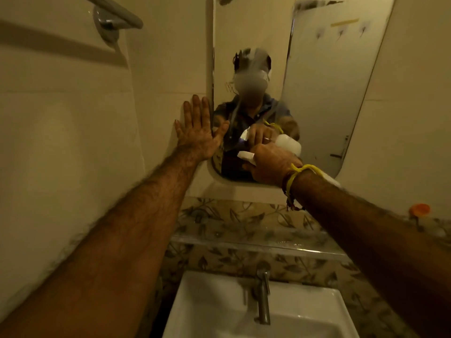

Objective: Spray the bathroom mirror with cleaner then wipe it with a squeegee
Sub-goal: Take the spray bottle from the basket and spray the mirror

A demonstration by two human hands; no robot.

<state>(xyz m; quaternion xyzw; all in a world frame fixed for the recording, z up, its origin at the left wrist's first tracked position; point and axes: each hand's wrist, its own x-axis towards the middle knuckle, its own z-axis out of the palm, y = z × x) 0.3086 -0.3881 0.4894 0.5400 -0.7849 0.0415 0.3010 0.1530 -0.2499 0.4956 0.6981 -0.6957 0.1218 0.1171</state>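
Note:
The bathroom mirror [324, 76] hangs on the wall straight ahead, with a hazy wet patch and drips near its upper left. My right hand [273, 167] is closed around a white spray bottle [246, 156], its nozzle almost touching the lower part of the glass. The bottle's body is mostly hidden behind my hand; its reflection shows white in the mirror. My left hand [197, 130] is flat on the wall tile at the mirror's left edge, fingers spread, thumb over the glass. No squeegee is in view.
A white sink [207, 311] with a metal tap [263, 296] sits below. A glass shelf [256, 245] runs under the mirror against leaf-patterned tiles. An orange-capped item [419, 209] stands at the right. A towel bar [114, 11] is mounted at upper left.

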